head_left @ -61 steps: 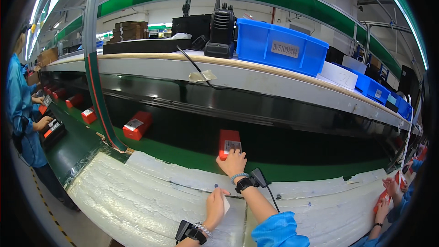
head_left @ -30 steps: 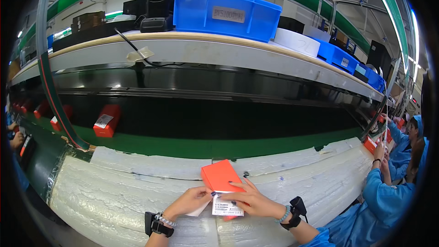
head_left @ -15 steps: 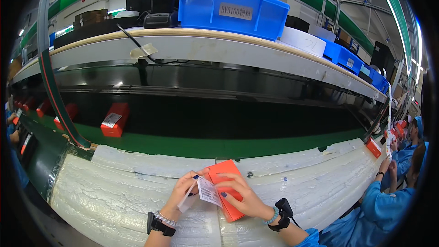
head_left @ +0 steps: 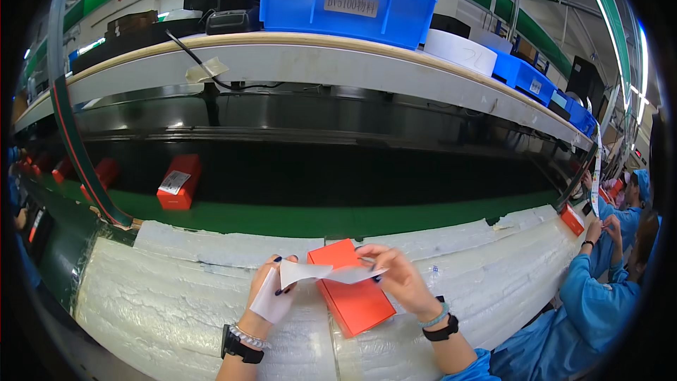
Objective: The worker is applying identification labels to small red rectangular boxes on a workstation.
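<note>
My left hand [head_left: 259, 281] pinches a white paper label sheet [head_left: 271, 302]; part of the sheet hangs down over the palm. From it a white sticker label [head_left: 308, 271] stretches in a curved, slightly twisted strip to the right. The far end is pinched by the fingertips of my right hand [head_left: 406, 287]. Beneath the strip, a red box [head_left: 361, 308] lies tilted on the padded bench top, apparently not gripped by either hand. Whether the label is fully off the sheet is hard to see.
White wrapped padding [head_left: 176, 275] covers the bench. Beyond runs a dark green conveyor belt [head_left: 296, 221] carrying a labelled red box [head_left: 179, 182] at left. A shelf [head_left: 317, 56] holds a blue bin [head_left: 345, 3]. Blue-clad co-workers [head_left: 589, 303] sit right; another red box [head_left: 572, 220] lies near them.
My right hand has left the red box and moved right, drawing one end of the label out. The label now spans both hands above the box. The whole view has shifted slightly.
</note>
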The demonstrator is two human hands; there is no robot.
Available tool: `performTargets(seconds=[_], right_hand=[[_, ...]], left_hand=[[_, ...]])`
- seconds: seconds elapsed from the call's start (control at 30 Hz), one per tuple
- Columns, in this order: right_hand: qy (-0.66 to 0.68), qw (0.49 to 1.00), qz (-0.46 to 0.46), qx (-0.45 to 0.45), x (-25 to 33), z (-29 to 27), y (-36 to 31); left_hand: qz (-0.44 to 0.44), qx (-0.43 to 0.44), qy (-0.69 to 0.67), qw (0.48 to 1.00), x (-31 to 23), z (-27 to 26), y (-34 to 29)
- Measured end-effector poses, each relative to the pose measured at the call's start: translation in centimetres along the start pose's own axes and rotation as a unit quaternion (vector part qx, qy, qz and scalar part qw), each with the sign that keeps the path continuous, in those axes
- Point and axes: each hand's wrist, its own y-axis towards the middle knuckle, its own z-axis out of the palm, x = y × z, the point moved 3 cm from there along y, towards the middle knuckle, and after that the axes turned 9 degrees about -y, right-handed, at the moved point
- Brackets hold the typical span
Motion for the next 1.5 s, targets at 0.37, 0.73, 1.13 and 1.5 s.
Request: performTargets(seconds=[0.37,0.73,1.13,1.5], right_hand=[[0.161,0.977,0.138,0.029,-0.5,1.0,-0.4],[-0.174,0.968,0.168,0.064,-1.2,-0.4,0.1],[-0.192,0.961,0.185,0.073,-1.2,0.4,0.1],[-0.204,0.954,0.203,0.079,-1.1,0.5,0.1]], left_hand=[[-0.230,-0.029,-0.524,0.820,-0.2,2.3,-0.5],[-0.285,0.342,-0.233,0.865,-1.6,4.9,-2.2],[-0.257,0.367,-0.203,0.871,-1.8,5.4,-2.6],[-0.281,0.361,-0.203,0.866,-2.4,5.4,-2.4]])
